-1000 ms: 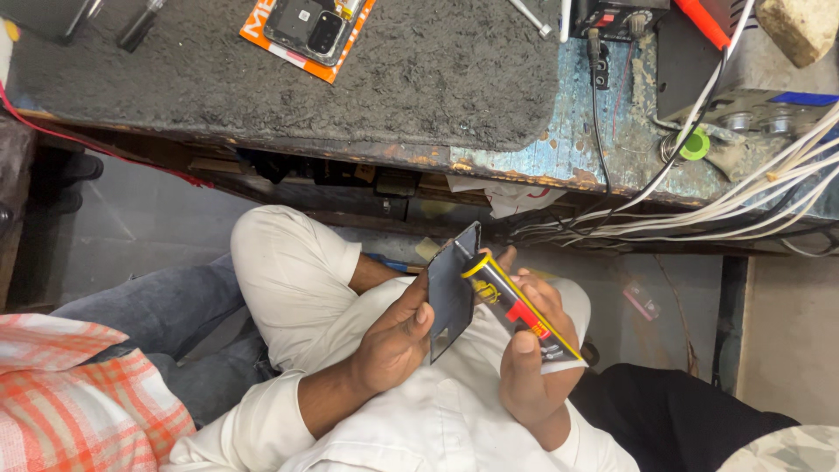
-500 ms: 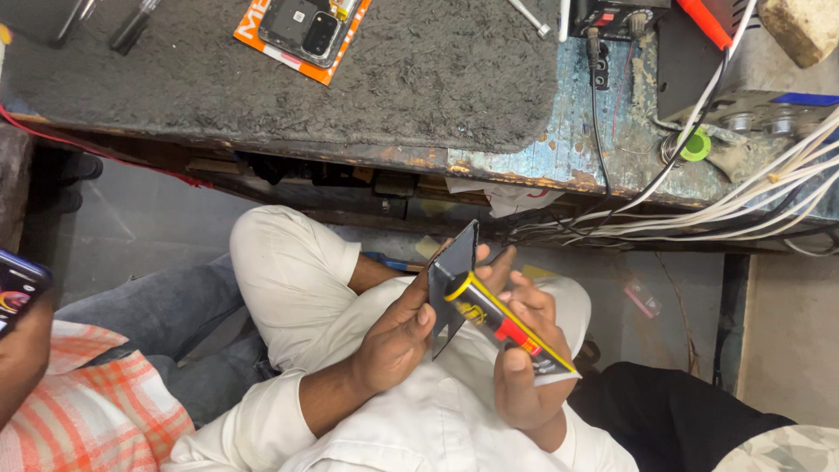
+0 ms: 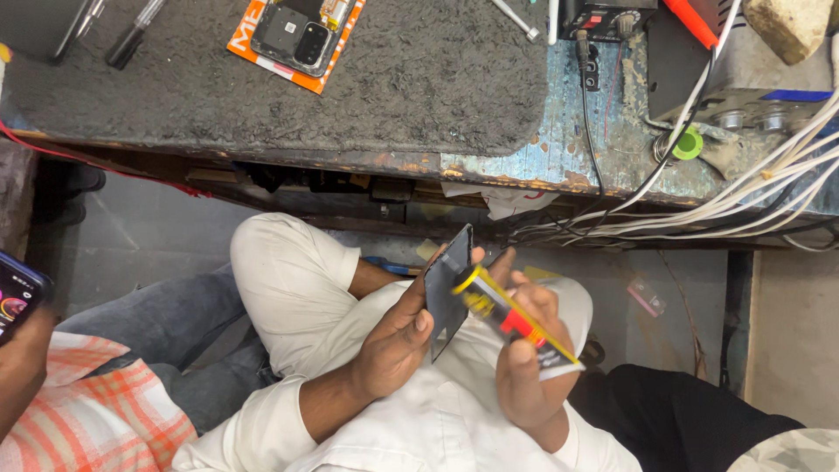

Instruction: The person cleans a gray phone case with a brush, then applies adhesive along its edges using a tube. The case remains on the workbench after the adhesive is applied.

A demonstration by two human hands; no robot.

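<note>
My left hand [image 3: 398,336] grips a thin dark phone panel [image 3: 447,288], held on edge over my lap. My right hand [image 3: 524,350] is closed round a yellow, red and black glue tube [image 3: 511,322], its yellow cap end touching the panel's face. Both hands sit above my white trouser legs, below the workbench edge.
A dark mat [image 3: 350,87] covers the worn blue workbench [image 3: 612,140], with an opened phone on an orange card [image 3: 297,35], pens, a black device and white cables [image 3: 743,192] at right. Another person's hand with a lit phone [image 3: 17,297] is at the left edge.
The glue tube has shifted slightly along the panel. Another person's hand with a phone has come in at the left. The view has drifted a little.
</note>
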